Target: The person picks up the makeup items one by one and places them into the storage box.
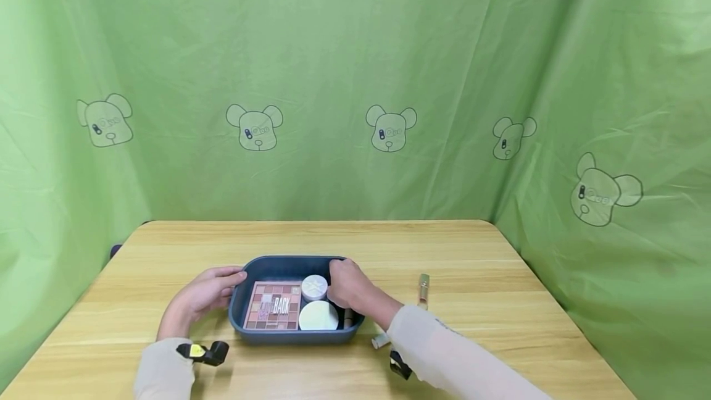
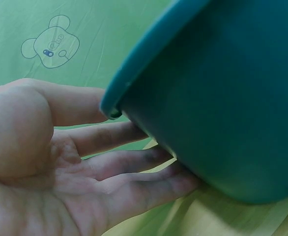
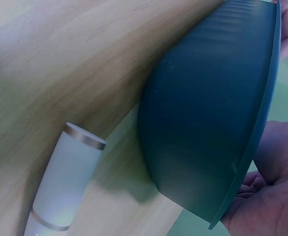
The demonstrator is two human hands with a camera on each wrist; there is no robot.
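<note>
Blue tray [image 1: 294, 337] stood on wooden table [image 1: 300, 375]; left hand [image 1: 208, 292], fingers extended, touched its nine-o'clock end, apparently for steadiness; right hand [image 1: 352, 289] curled inside near three o'clock, any hold hidden.

Green bear-print curtains [image 1: 322, 184] wall three sides of a wood-grain tabletop [image 1: 444, 245], suggesting a makeshift recording booth; a wrist camera [image 1: 218, 354] shows.

Tray [image 2: 222, 113] cut off, left wrist view

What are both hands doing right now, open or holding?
Left hand: open, touching the blue bin's outer wall.
Right hand: curled at the bin's right end; whether it holds anything cannot be told.
</note>
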